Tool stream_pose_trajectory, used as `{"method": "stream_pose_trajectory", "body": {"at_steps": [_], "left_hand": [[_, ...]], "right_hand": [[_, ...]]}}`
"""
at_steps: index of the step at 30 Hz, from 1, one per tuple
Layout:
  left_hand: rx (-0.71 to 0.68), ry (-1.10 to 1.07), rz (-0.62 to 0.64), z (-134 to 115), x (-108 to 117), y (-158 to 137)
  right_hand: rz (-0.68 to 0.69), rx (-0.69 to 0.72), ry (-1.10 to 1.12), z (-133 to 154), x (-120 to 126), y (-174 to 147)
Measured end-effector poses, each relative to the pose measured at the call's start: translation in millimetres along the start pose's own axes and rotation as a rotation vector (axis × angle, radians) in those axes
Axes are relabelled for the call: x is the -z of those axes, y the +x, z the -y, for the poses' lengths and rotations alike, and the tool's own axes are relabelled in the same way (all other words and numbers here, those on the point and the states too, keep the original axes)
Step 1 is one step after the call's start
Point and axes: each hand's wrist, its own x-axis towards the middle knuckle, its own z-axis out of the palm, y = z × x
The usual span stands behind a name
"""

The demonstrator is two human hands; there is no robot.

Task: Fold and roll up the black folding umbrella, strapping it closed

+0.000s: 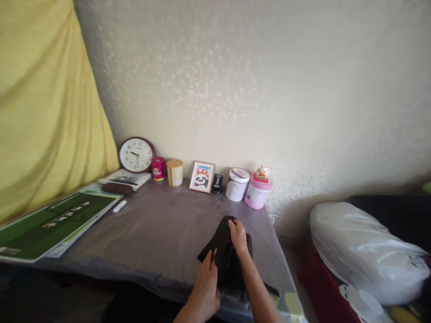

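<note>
A piece of black cloth (224,235) lies bunched near the right front of the table, part of it raised in folds between my hands. My left hand (206,280) pinches its near left edge, with a fold showing between thumb and fingers. Further up, my right hand (238,237) grips the cloth close to its far end. A strip of the black material reaches right under my right forearm toward the table's front edge. What kind of article the cloth is, I cannot tell.
Along the wall stand a clock (136,154), a pink can (158,168), a yellow-lidded tin (174,173), a panda picture frame (201,176) and two tubs (237,185). Green booklets (60,222) lie left on the grey-covered table (151,237). A white plastic bag (367,246) sits right.
</note>
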Motion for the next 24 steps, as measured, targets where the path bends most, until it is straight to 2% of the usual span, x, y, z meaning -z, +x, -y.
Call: {"method": "stream_pose_trajectory", "body": {"at_steps": [3, 9, 15, 18, 21, 24], "left_hand": [[0.02, 0.01, 0.014, -1, 2, -1], [-0.042, 0.04, -0.06, 1, 2, -3], [-0.008, 0.2, -0.017, 20, -4, -11], [-0.066, 0.241, -0.204, 26, -4, -17], [-0.15, 0.276, -0.418, 17, 3, -19], [-0.29, 0.291, -0.438, 0, 8, -14]], "right_hand": [[0.048, -0.007, -0.066, 2, -7, 1], [0.142, 0.01, -0.157, 5, -13, 1], [0.357, 0.046, -0.218, 19, -12, -8], [0.4, 0.083, -0.256, 23, -10, -13], [0.424, 0.163, -0.277, 24, -8, -18], [0.442, 0.246, -0.308, 25, -5, -24]]}}
